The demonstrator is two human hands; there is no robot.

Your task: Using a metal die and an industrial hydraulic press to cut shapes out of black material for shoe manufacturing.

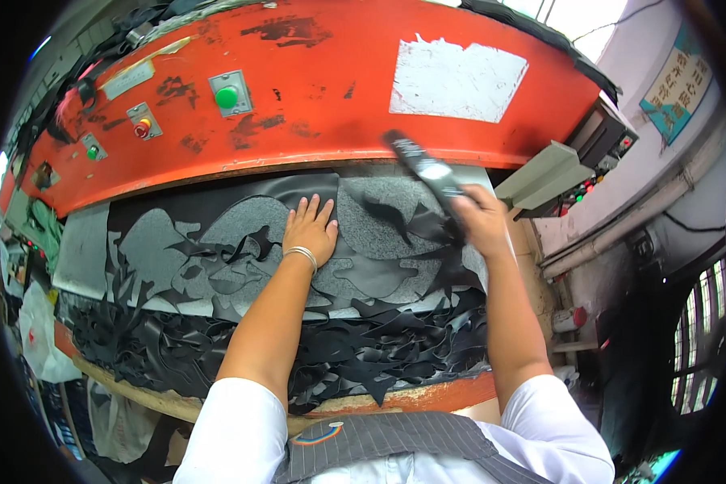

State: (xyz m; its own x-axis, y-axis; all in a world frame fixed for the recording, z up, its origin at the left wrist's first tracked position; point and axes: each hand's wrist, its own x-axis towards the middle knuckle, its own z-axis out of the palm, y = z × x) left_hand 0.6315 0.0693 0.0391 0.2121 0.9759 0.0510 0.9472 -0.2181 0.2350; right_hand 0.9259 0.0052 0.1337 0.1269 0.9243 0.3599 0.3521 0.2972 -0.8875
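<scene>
Black sheet (254, 192), orange-red machine front (331, 89), green button (227, 98), grey pinstriped apron (403, 440), rainbow patch (318, 436), white sleeves (238, 427)

Far right: bright window (577, 24), pale wall (645, 165) with teal-and-cream banner (674, 87), pipe (621, 229) running along. Near right: barred window (703, 339), light through bars.

Two bare hands: one left hand (308, 234) close to centre toward nine o'clock, one right hand (482, 222) toward three. One dark handheld tool (437, 175), partly blurred, between one and two o'clock. One orange-red machine (323, 97) at twelve, bearing two green buttons, a large green button (226, 98) toward eleven and a small green button (93, 152) toward ten; one red button (142, 127) at ten; one torn white sheet (460, 79) at one. Black scraps (363, 347) at six, too tangled to count.
</scene>
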